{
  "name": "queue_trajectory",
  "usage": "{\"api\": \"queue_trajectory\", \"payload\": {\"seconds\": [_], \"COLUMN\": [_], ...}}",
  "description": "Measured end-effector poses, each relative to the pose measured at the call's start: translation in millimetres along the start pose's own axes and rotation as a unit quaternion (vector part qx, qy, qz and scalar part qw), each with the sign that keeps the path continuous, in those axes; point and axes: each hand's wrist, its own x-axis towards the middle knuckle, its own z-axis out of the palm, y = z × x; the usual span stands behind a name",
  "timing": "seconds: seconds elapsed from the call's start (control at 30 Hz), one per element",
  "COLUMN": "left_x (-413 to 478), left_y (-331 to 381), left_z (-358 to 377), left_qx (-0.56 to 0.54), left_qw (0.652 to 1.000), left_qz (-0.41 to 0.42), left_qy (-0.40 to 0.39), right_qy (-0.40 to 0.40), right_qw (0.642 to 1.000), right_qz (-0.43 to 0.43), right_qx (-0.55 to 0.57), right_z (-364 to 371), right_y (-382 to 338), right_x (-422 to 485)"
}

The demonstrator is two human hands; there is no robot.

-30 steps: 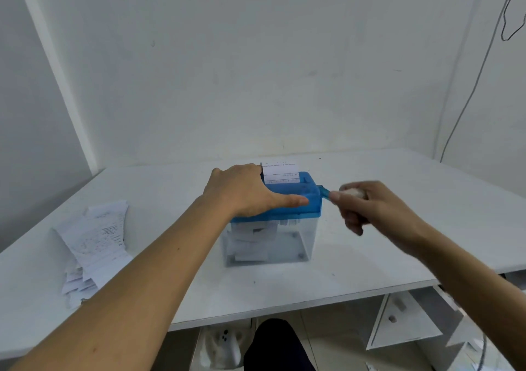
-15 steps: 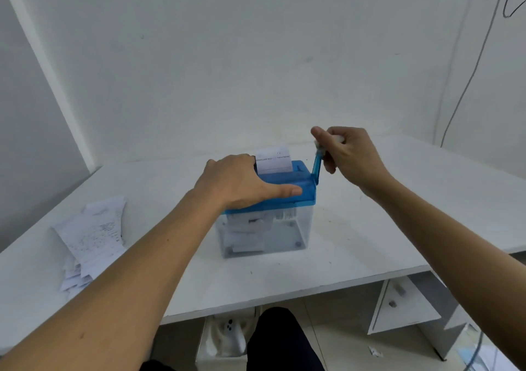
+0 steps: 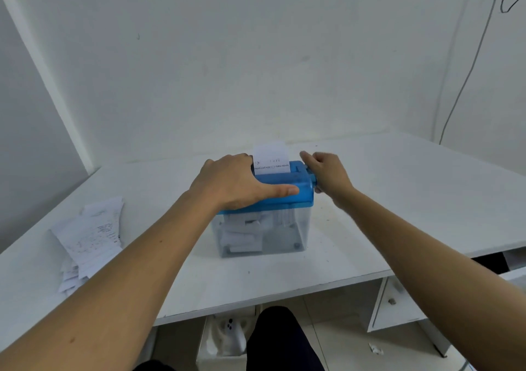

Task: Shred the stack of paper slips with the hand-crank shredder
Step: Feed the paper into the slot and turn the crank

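The hand-crank shredder (image 3: 296,184) has a blue lid on a clear bin (image 3: 284,231) holding white paper pieces, and stands mid-table. A printed paper slip (image 3: 270,158) sticks upright out of the lid's slot. My left hand (image 3: 236,181) lies over the lid's left part, thumb stretched along its front edge. My right hand (image 3: 327,172) is at the lid's right end, fingers curled round the crank, which is mostly hidden behind the hand. A stack of paper slips (image 3: 91,236) lies on the table to the left.
The white table (image 3: 398,199) meets white walls behind and at the left. A cable (image 3: 466,77) hangs down the right wall. Under the table stand a white drawer unit (image 3: 398,305) and a white object (image 3: 227,336) on the floor.
My right hand has carried the crank from the near right, up over the top, and down to the far side by the lid's right end. The left hand stayed on the lid.
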Motion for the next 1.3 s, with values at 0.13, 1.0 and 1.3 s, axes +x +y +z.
{"api": "queue_trajectory", "payload": {"seconds": [0.13,1.0,1.3], "left_x": [-0.1,-7.0,-2.2], "left_y": [1.0,8.8,6.9], "left_z": [1.1,-4.6,-0.4], "left_qx": [0.014,0.026,0.033], "left_qw": [1.0,0.999,0.999], "left_qz": [-0.006,-0.043,-0.036], "left_qy": [0.01,-0.001,0.006], "right_qy": [-0.037,-0.204,-0.217], "right_qw": [0.998,0.967,0.971], "right_qz": [0.046,0.1,0.049], "right_qx": [-0.031,-0.117,0.085], "right_z": [2.0,-52.8,-73.3], "right_y": [8.6,-17.3,-52.3], "right_x": [-13.0,-84.9,-66.2]}}
